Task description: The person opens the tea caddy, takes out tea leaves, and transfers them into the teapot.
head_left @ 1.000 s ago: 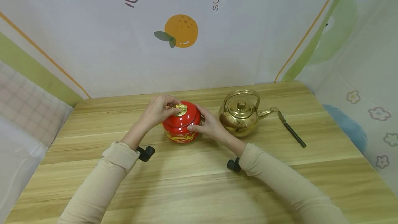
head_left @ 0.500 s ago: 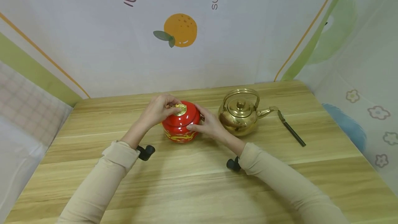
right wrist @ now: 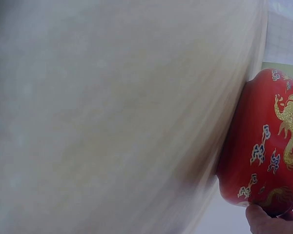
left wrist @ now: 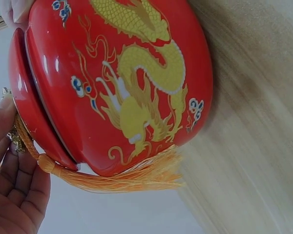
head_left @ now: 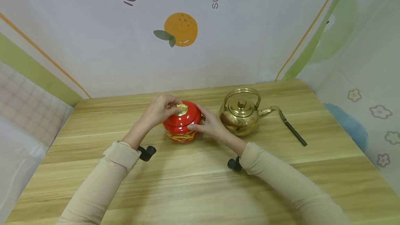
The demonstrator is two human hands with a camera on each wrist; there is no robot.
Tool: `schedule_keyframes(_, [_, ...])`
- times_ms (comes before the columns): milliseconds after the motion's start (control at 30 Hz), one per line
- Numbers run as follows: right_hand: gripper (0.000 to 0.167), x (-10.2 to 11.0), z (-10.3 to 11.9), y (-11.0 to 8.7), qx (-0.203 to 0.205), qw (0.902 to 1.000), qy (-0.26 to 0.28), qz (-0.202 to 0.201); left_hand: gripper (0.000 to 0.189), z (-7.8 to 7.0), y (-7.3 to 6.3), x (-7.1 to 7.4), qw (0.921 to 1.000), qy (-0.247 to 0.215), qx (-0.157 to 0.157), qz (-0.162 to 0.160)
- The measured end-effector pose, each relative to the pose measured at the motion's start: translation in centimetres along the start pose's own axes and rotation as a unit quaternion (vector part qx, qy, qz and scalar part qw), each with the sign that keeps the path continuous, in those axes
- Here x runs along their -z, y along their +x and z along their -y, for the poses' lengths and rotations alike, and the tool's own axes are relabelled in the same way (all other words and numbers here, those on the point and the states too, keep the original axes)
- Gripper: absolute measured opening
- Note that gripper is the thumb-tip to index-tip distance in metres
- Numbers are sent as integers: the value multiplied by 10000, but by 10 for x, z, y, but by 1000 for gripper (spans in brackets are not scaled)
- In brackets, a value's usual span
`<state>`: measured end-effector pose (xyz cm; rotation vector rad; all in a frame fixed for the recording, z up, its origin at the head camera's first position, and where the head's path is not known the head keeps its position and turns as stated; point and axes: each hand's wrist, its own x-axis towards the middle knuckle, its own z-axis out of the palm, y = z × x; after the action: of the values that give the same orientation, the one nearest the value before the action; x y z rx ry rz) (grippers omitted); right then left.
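A red lidded jar [head_left: 181, 135] with a gold dragon pattern stands on the table between both hands. My left hand [head_left: 158, 111] pinches the gold knob [head_left: 182, 109] on top of its red lid [head_left: 191, 114]. The left wrist view shows an orange tassel [left wrist: 112, 181] hanging from the knob and a dark seam between the lid and the jar body. My right hand [head_left: 211, 125] grips the jar's right side, thumb on the front and fingers round the far side, partly hidden. In the right wrist view the thumb [right wrist: 263, 220] touches the jar body.
A shiny brass kettle [head_left: 239, 122] with an upright handle stands just right of my right hand. Its spout points right, and a thin dark-handled item [head_left: 295, 133] lies beyond it. The wooden table [head_left: 187, 186] meets a printed cloth wall [head_left: 125, 65] at the back.
The view has shifted very slightly. Both hands keep their places on the knob and the jar, and nothing else visibly moves.
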<state>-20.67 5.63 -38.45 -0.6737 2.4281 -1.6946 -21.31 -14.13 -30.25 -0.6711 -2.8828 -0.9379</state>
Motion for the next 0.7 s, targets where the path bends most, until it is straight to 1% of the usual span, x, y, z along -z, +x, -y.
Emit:
schedule_keyframes(233, [84,0,0,0,7,10000,-89,7,22,2,-2,-3,9999,12,56,-125])
schedule_keyframes(467, [84,0,-1,1,-3,10000,-71,14,20,5,-3,-6,9992,59,-132,-361])
schedule_keyframes(700, [84,0,1,0,-20,10000,1,32,19,6,-4,-9,9990,13,-121,-429])
